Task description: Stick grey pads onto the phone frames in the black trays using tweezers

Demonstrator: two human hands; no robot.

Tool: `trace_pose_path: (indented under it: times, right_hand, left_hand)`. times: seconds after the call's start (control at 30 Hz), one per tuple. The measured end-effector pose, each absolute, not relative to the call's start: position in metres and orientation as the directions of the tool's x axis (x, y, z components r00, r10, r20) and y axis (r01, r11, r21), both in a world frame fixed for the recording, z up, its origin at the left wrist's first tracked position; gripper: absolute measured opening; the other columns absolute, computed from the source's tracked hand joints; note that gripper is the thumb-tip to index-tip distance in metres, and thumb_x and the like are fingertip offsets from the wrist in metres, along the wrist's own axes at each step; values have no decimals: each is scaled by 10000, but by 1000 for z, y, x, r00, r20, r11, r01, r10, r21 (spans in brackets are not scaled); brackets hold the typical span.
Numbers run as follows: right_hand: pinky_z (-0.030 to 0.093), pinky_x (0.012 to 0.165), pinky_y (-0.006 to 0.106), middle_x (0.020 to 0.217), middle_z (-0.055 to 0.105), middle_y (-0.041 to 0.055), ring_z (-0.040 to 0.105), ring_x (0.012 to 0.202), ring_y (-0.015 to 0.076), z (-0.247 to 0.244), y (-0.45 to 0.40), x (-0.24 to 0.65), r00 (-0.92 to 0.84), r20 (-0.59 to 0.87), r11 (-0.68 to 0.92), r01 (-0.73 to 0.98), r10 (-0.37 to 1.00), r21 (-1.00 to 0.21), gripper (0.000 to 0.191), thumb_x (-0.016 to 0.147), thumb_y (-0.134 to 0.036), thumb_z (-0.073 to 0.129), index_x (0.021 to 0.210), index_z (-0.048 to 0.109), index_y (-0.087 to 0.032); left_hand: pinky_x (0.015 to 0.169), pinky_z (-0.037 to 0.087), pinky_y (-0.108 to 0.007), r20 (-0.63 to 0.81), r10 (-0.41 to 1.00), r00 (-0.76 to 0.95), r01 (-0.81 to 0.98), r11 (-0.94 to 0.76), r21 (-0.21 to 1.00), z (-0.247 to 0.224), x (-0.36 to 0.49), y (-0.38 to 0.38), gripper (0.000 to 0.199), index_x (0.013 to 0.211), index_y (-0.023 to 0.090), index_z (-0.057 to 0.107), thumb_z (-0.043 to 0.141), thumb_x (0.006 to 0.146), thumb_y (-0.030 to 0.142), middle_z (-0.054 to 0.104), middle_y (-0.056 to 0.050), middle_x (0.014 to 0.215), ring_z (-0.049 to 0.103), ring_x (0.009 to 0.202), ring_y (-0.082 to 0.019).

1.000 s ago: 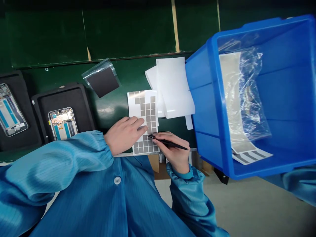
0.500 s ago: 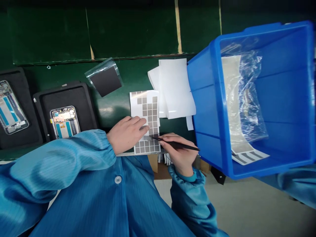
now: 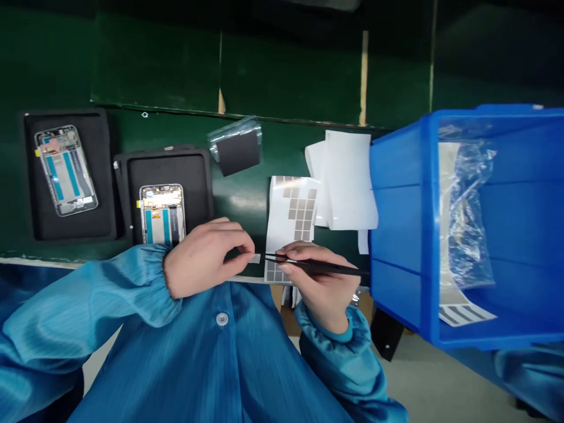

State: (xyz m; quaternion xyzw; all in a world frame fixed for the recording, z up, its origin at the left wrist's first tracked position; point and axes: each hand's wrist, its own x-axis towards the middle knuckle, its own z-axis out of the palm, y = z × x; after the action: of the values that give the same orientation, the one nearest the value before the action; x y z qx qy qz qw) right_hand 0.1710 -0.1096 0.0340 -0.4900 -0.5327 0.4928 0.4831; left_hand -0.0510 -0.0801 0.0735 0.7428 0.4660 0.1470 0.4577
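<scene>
My left hand (image 3: 209, 255) pinches a small pale piece (image 3: 254, 258) between thumb and index finger, off the left edge of the sticker sheet (image 3: 282, 226). Black tweezers (image 3: 321, 267) are held in my right hand (image 3: 326, 282), their tips pointing left and slightly apart near that piece. The white sheet carries rows of grey squares and lies under my right fingertips. Left of my left hand, an opened phone (image 3: 162, 214) rests in a black tray (image 3: 198, 170), its lower end hidden by my sleeve and hand.
Another opened phone (image 3: 66, 170) lies in a black tray (image 3: 103, 217) at far left. A black sheet in a clear bag (image 3: 238, 151) is behind the sticker sheet. White papers (image 3: 350, 182) sit beside a large blue bin (image 3: 396, 223) holding plastic and strips.
My left hand has come off the sheet and now pinches a small piece. My right hand stays near the sheet with the tweezers. The view has shifted left.
</scene>
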Motion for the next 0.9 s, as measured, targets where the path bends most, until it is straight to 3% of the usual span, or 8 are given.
trace_pose_path:
  times: [0.13,0.47,0.7,0.8,0.9]
  right_hand:
    - [661,705,341,836,800,27,777,764,220,39,-103,140,-104,-56,-51,46,993,-998,194,710,-124,859,842,777,-240]
    - [661,731,308,851,797,9,774,767,191,41,-98,91,-171,-83,-79,28,982,-996,205,734,-123,846,869,775,-260]
    - [663,672,319,782,788,25,767,708,202,43,-96,71,-190,-97,-72,135,977,-988,130,732,-207,864,798,756,-234]
    - [662,662,319,773,786,25,766,702,203,39,-95,65,-167,-84,-60,145,982,-988,141,725,-205,871,791,749,-236]
    - [660,654,299,786,790,17,773,715,197,37,-92,57,-84,-91,-76,169,992,-983,151,730,-190,866,809,749,-243]
  left_hand:
    - [739,508,-269,-201,883,424,560,-82,825,78,-80,-87,100,847,180,709,623,892,156,719,6,840,631,799,-140]
    - [770,497,-267,-164,931,325,552,-45,833,72,-131,-101,102,813,184,688,622,887,158,707,19,807,648,792,-138]
    - [777,504,-260,-131,944,303,523,-50,851,67,-150,-104,92,815,183,689,635,875,141,707,25,804,654,797,-134]
    - [805,516,-266,-111,954,278,527,-55,848,65,-162,-105,74,895,189,703,631,899,172,734,18,881,667,844,-137]
    - [847,516,-323,-55,974,221,633,-100,768,64,-177,-113,137,1026,184,694,604,940,241,740,-23,1016,657,941,-177]
